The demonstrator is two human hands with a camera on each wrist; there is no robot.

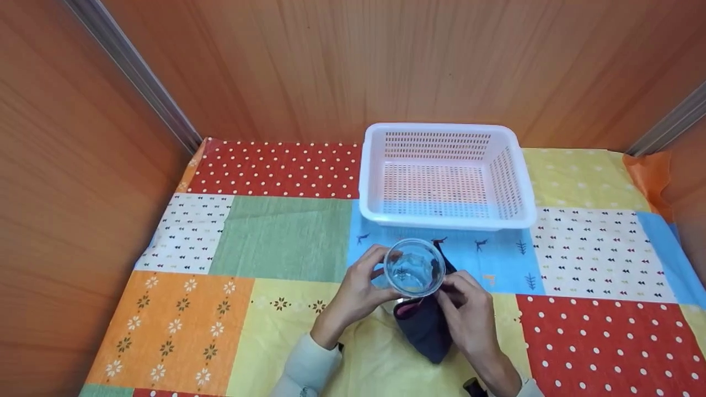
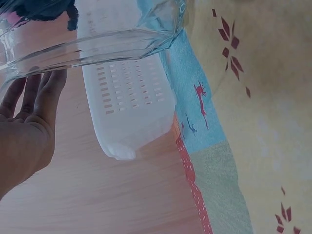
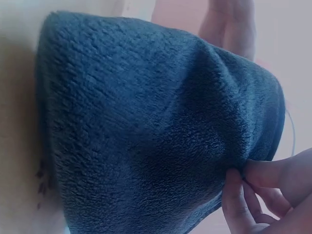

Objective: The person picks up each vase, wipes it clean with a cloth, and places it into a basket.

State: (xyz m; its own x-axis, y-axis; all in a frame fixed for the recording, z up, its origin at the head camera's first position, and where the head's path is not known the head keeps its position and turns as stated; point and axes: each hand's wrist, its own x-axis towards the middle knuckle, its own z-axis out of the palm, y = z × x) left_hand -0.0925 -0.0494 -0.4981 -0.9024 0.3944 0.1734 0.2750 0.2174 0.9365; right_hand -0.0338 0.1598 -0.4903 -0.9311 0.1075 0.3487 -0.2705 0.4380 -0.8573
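Note:
A clear glass jar (image 1: 415,268), its round mouth facing up toward the head camera, is held in my left hand (image 1: 358,286). In the left wrist view the jar's wall (image 2: 97,48) crosses the top, with the fingers of the left hand (image 2: 34,117) against it. My right hand (image 1: 469,311) pinches a dark blue fuzzy cloth (image 1: 427,331) at the jar's right side. The cloth hangs down below the jar and shows a bit of pink at a fold. Up close in the right wrist view, thumb and fingers of the right hand (image 3: 258,195) grip the cloth (image 3: 146,112).
Beyond the hands stands a white perforated plastic basket (image 1: 447,221) with nothing in it. A patchwork-patterned tablecloth (image 1: 287,237) covers the table. Wood-grain panels (image 1: 309,66) rise at the back and on both sides.

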